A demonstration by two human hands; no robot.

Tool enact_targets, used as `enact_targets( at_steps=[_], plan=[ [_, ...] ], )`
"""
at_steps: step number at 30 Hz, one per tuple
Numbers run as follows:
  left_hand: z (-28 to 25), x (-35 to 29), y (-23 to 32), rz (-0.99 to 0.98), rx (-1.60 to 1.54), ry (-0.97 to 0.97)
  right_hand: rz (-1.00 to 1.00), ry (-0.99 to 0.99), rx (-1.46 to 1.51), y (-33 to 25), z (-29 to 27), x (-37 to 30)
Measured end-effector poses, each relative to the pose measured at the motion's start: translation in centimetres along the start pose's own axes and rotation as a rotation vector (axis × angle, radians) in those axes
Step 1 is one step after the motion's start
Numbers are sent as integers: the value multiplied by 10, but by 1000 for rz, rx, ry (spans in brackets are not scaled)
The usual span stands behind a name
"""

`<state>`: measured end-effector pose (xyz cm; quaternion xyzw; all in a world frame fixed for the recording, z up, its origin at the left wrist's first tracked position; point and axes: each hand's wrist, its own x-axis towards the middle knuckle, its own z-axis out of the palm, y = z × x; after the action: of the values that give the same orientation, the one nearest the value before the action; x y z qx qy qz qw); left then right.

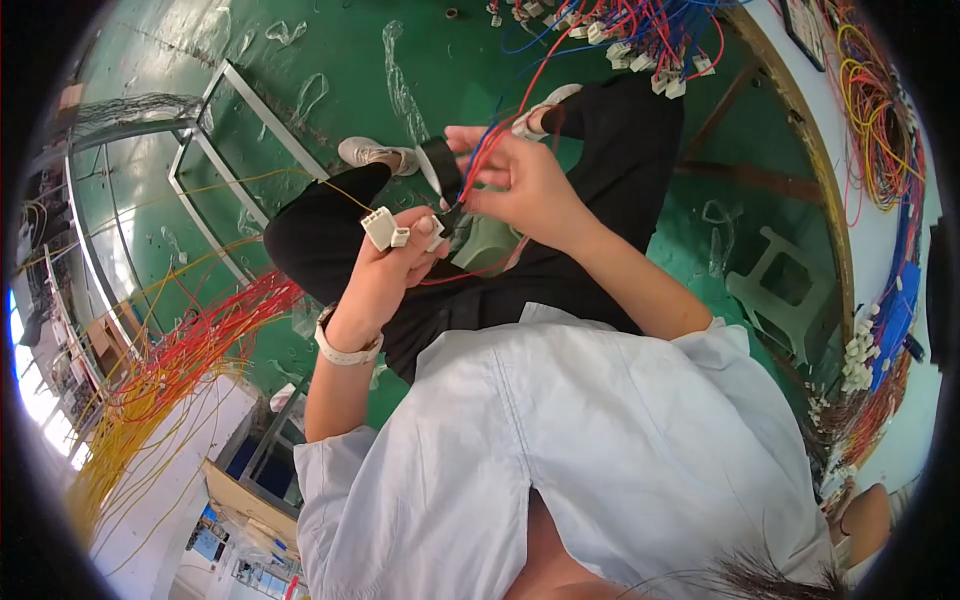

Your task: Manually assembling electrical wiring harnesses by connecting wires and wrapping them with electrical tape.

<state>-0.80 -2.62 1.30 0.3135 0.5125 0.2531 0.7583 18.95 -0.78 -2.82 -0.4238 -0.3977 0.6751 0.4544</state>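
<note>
Clamping white plug connectors [380, 229] in the left hand [382, 275], near the middle of the scene, with thumb and fingers closed around the housings. Pinching red and blue wires [487, 150] in the right hand [533, 195], just right of the connectors, with fingertips together in a close grip. Showing a black roll [442, 163], probably tape, beside the right fingertips, with a dark strip [452, 218] apparently reaching down between both hands.

Possibly risking a loose or crooked wrap, from slack in the strip or a slipping pinch. Possibly inviting a tug on the wires, from the hanging bundle [620, 40] of wires and connectors at the far side, and on the connectors, from a thin yellow wire [345, 194] stretching left. Perhaps courting a snag, from a red wire [472, 275] looping low over the lap. Risking a drop towards the green floor [345, 110], strewn with clear plastic scraps [400, 95], through a relaxing left grip.
</note>
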Motion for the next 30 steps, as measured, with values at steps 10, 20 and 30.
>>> enact_targets(
  at_steps=[10, 20, 30],
  plan=[
    [-1, 2, -7, 84, 161, 60, 315, -378, 11, -23, -12, -5],
    [13, -26, -4, 87, 55, 47, -53, -37, -148, -10, 4, 14],
    [13, -28, -1, 314, 485, 153, 262, -585, 115, -38, -17, -11]
  ],
)
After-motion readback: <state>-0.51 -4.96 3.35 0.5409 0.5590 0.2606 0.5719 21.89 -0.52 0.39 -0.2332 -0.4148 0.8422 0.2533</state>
